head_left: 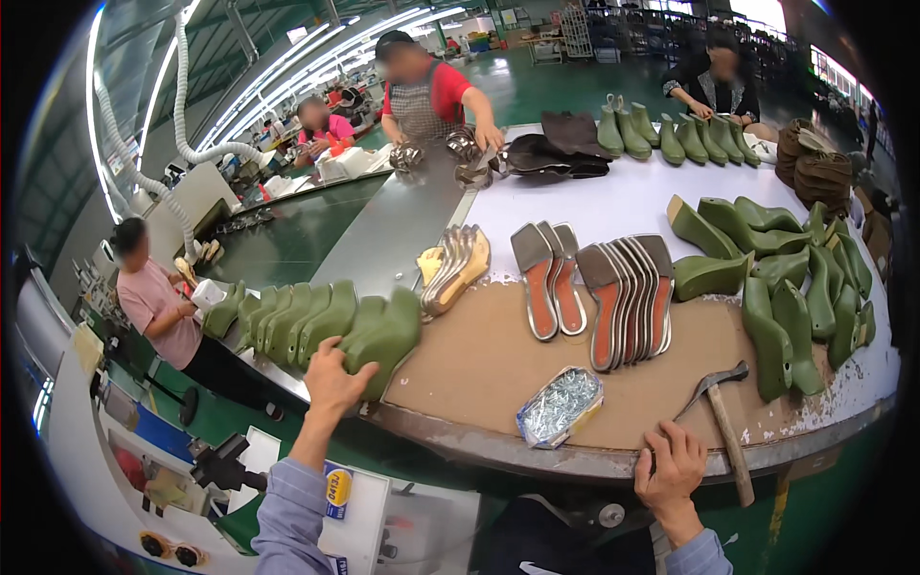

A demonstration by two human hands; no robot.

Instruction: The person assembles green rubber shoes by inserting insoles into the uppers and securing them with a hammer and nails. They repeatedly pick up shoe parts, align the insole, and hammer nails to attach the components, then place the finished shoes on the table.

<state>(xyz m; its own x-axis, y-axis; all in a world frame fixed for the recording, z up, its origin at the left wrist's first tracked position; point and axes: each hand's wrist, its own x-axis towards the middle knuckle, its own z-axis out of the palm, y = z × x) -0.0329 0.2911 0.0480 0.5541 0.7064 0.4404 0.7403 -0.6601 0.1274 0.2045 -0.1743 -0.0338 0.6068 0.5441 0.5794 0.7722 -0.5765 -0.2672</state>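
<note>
At the left end of the table my left hand [333, 385] has its fingers apart, close against the lower end of a green shoe last [388, 331]. That last leans at the near end of a row of similar green lasts [297, 321]. My right hand [674, 468] is at the table's front edge with its fingers curled; what they hold, if anything, is hidden. Just beyond it lies a hammer [730, 436] with a wooden handle and a curved dark metal head. A tray of small metal nails [563, 407] sits to the left of that hand.
Stacked insoles [628, 297] with orange undersides and a smaller insole group [551, 278] lie mid-table. Metallic-edged pieces [458, 271] are left of them. Loose green lasts [781, 307] crowd the right; more stand [709, 139] at the back. Several people work around the table.
</note>
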